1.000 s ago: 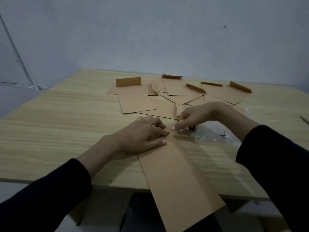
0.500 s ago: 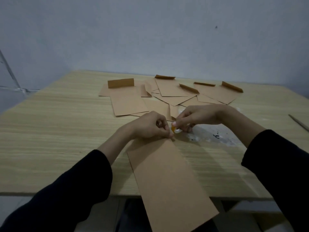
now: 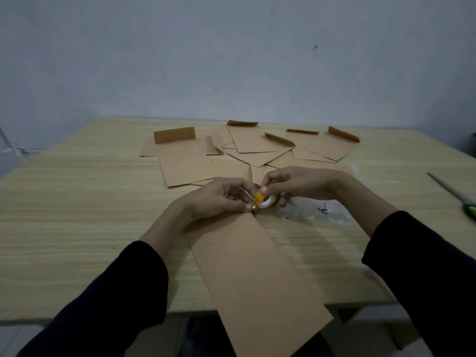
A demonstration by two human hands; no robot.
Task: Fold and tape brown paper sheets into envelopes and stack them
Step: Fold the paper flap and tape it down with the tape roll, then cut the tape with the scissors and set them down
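Our right hand (image 3: 301, 184) held the small tape roll (image 3: 266, 201) with curled fingers, the thumb on its yellow rim, just above the middle of the tabletop (image 3: 77, 215). Our left hand (image 3: 219, 199) was also curled, its thumb and forefinger pinching what we took for the loose end of the tape, close beside the roll. The strip itself was too thin and too blurred for us to be sure.

The brown paper sheet (image 3: 257, 274) lay from under the left hand toward us and hung over the near edge of the tabletop. We judged it light and rather stiff, a paper that keeps a crease and slides easily on the smooth wood. So it was better to press it flat near the far end than to lift it by one corner. The tape looked sticky and likely to twist, so we thought it best to hold it only at the very end and to hold the roll by its rim.

The left hand covered the far end of the sheet, so we could not tell how it was folded there. The finished envelopes (image 3: 247, 148) lay spread near the far edge, overlapping. The scissors (image 3: 456, 194) were cut off at the right side, and we could not identify the shiny patch (image 3: 319, 210) beside the right hand.
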